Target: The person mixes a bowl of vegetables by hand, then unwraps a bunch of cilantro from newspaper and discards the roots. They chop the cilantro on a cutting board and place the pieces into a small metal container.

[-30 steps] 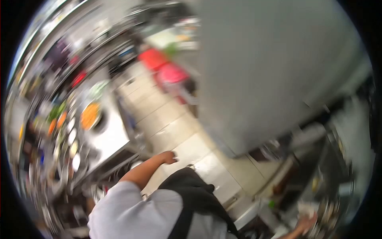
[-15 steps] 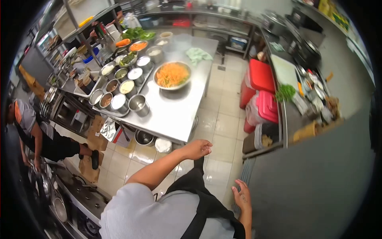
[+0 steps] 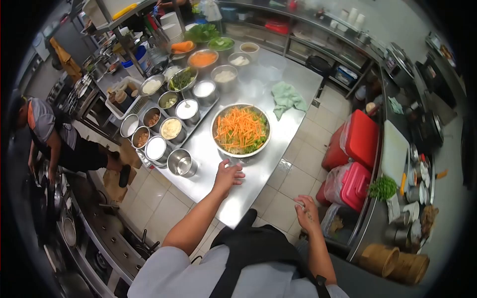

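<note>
**Left hand at the salad bowl**

Left hand (image 3: 227,175) reaches over the steel table (image 3: 248,191), fingers spread and loose, grasping nothing, tips just short of the bowl (image 3: 241,130) of shredded carrot at its 12 o'clock. Right hand (image 3: 306,214) hangs off the table edge over the floor, fingers lightly curled, empty. Small steel pots (image 3: 171,129) cluster at the bowl's 9 o'clock; green cloth (image 3: 287,97) at 2 o'clock. A co-worker (image 3: 52,141) bends at far left.

readable text: none found | worktop (image 3: 258,174) by the salad bowl (image 3: 241,130): no label seen | red boxes (image 3: 358,140) right of the bowl: no brand made out | tins left of the bowl: unmarked, too small
</note>
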Available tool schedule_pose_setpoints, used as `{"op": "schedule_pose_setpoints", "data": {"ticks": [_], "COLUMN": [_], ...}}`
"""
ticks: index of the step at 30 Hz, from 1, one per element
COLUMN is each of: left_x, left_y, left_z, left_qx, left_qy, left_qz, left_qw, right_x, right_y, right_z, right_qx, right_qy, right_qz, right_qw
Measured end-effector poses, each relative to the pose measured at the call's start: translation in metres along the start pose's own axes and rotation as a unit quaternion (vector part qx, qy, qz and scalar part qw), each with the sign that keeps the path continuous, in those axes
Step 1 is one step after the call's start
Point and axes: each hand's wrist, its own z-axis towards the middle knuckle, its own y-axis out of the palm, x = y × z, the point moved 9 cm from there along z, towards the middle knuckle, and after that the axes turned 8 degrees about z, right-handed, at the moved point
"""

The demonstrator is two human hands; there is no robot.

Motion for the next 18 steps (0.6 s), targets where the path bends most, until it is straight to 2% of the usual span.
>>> {"op": "schedule_pose_setpoints", "data": {"ticks": [3, 5, 6, 7, 9, 12, 14, 18], "left_x": [0.007, 0.010, 0.004, 0.002, 0.004, 0.013, 0.015, 0.010], "left_y": [-0.001, 0.001, 0.004, 0.005, 0.009, 0.014, 0.019, 0.028], "left_z": [0.026, 0.043, 0.047, 0.048, 0.047, 0.043, 0.042, 0.050], "left_qx": [0.040, 0.041, 0.043, 0.049, 0.052, 0.094, 0.131, 0.178], "left_qy": [-0.009, 0.020, 0.005, -0.005, -0.023, -0.018, -0.019, 0.004], "left_qz": [-0.049, -0.063, -0.073, -0.085, -0.089, -0.123, -0.142, -0.198], "left_qw": [0.998, 0.997, 0.996, 0.995, 0.994, 0.988, 0.981, 0.964], "right_x": [0.019, 0.022, 0.024, 0.022, 0.021, 0.034, 0.041, 0.029], "right_y": [0.002, -0.010, -0.011, -0.007, -0.016, -0.013, -0.015, -0.034], "right_z": [0.067, 0.115, 0.139, 0.161, 0.207, 0.252, 0.273, 0.316], "right_qx": [-0.029, -0.036, -0.041, -0.064, -0.052, -0.135, -0.191, -0.196], "right_qy": [0.004, 0.006, 0.013, -0.011, -0.062, -0.106, -0.105, -0.152], "right_qz": [0.022, 0.014, 0.004, 0.017, 0.088, 0.055, 0.039, 0.011], "right_qw": [0.999, 0.999, 0.999, 0.998, 0.993, 0.984, 0.975, 0.969]}}
